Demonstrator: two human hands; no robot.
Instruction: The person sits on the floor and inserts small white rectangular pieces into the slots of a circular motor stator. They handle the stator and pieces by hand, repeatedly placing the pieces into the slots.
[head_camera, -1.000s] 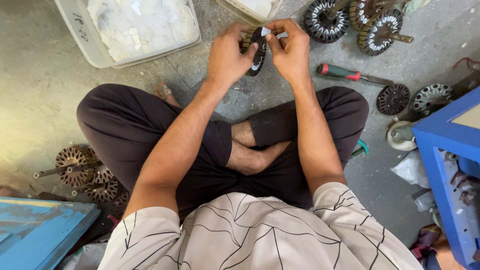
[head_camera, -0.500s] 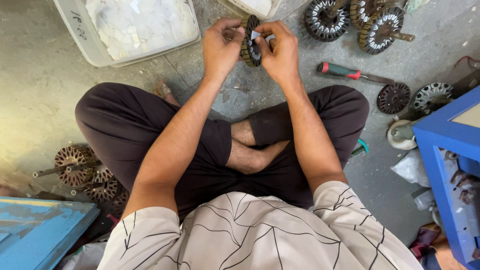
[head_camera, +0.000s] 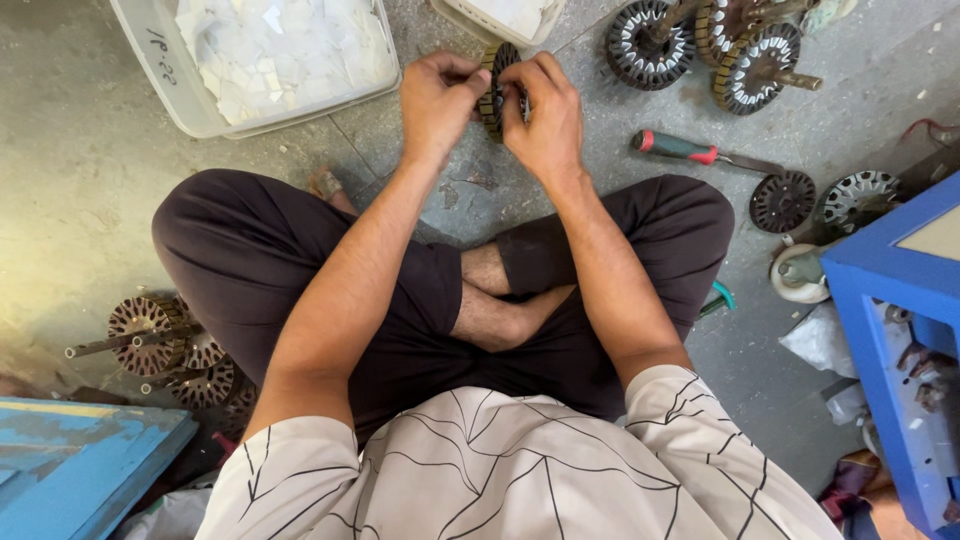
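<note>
I am gripping the slotted metal disc (head_camera: 497, 88) between left hand (head_camera: 437, 100) and right hand (head_camera: 548, 118), working its rim slots; steadiness matters next.

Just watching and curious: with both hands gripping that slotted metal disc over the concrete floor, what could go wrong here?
The slotted disc is pinched on edge between the left hand and right hand; its slots might nick fingertips. If it slips, it could drop onto the floor. The screwdriver lies near the knee.
</note>
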